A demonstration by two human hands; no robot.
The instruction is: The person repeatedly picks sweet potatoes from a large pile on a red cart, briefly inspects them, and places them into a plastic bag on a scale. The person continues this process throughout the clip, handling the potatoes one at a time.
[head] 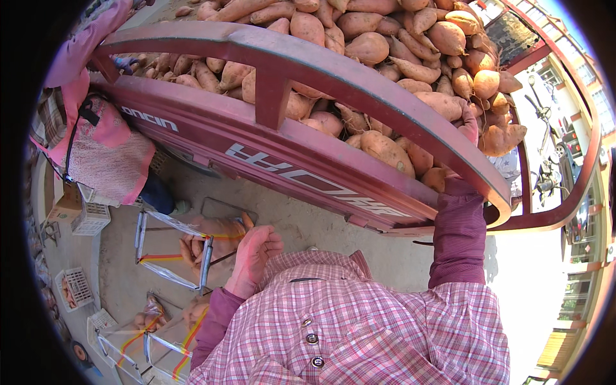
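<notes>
A large heap of sweet potatoes (368, 48) fills a red metal cart bed with a side rail (337, 77). My right hand (469, 126) reaches past the rail into the heap and touches a long sweet potato (439, 106); whether the fingers grip it cannot be told. My left hand (255, 257) hangs low in front of my body, its fingers curled, with nothing seen in it. Just beyond it stands a clear plastic bag (216, 231) with sweet potatoes, its mouth spread on a metal frame (207, 260).
At the left, another person in a pink apron (108, 149) stands beside the cart. More framed bags (130, 346) are at lower left, near plastic crates (91, 219) and a cardboard box (67, 204). Parked vehicles and a building are at the right.
</notes>
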